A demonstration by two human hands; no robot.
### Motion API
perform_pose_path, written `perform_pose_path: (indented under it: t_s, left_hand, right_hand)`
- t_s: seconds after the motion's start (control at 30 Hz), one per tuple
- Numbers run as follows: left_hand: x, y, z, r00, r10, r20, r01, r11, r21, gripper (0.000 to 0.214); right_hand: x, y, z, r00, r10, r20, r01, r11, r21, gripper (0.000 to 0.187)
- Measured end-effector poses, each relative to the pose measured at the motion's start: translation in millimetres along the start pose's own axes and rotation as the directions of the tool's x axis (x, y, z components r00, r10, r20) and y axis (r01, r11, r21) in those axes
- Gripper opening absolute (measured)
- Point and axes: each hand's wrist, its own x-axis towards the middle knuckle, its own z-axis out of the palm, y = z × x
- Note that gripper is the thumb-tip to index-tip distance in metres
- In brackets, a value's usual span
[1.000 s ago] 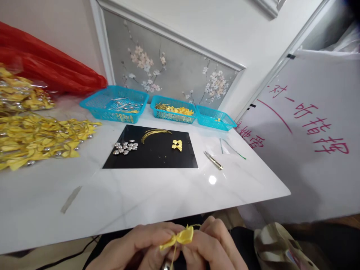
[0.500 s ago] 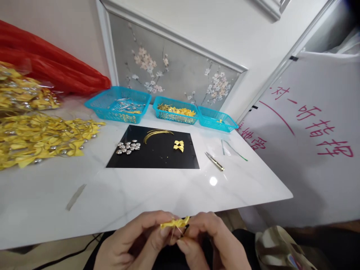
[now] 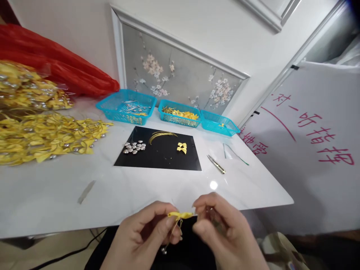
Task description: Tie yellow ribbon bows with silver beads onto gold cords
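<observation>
Below the near edge of the white table (image 3: 157, 193), both my hands pinch a small yellow ribbon bow (image 3: 180, 215). My left hand (image 3: 142, 236) grips its left end between thumb and forefinger, and a thin gold wire with a small silver bead (image 3: 163, 251) hangs down from the bow. My right hand (image 3: 227, 234) pinches the bow's right end, fingers curled. Farther off, a black mat (image 3: 160, 157) carries several silver beads (image 3: 135, 147), a bundle of gold wires (image 3: 161, 135) and yellow bows (image 3: 182, 147).
Three turquoise baskets (image 3: 126, 108) line the wall. A heap of finished yellow bows (image 3: 47, 137) and a clear bag of more (image 3: 30, 88) lie left, before a red bag (image 3: 64, 67). Small snips (image 3: 216, 164) lie right of the mat. A whiteboard (image 3: 312, 138) leans at right.
The view has shifted, so the table things sit farther right in frame. My hands have risen and drawn slightly apart; the bow now lies flat between them, with wire and bead dangling.
</observation>
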Motion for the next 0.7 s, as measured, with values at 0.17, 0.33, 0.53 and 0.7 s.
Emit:
perform_pose_path:
  t_s: [0.17,0.33,0.53,0.7]
  left_hand:
    - [4.1,5.0,0.0,0.994,-0.010,0.107,0.002,0.997,0.073,0.020]
    - [1.4,15.1,2.9,0.995,-0.031,0.095,0.022,0.995,0.097,0.012]
    - [-7.8,24.4,-1.3,0.975,-0.053,0.215,0.025,0.991,0.130,0.018]
    - [-11.9,26.9,-2.8,0.963,-0.064,0.261,0.062,0.998,0.019,0.022]
  right_hand:
    - [26.5,-2.7,-16.1,0.893,0.144,0.426,-0.198,0.976,0.085,0.036]
    - [38.5,3.6,-12.3,0.773,0.135,0.620,-0.345,0.909,0.232,0.033]
    - [37.7,4.1,2.3,0.862,0.144,0.486,-0.427,0.724,0.542,0.036]
    - [51.2,15.0,2.8,0.958,0.209,0.195,-0.285,0.634,0.719,0.040]
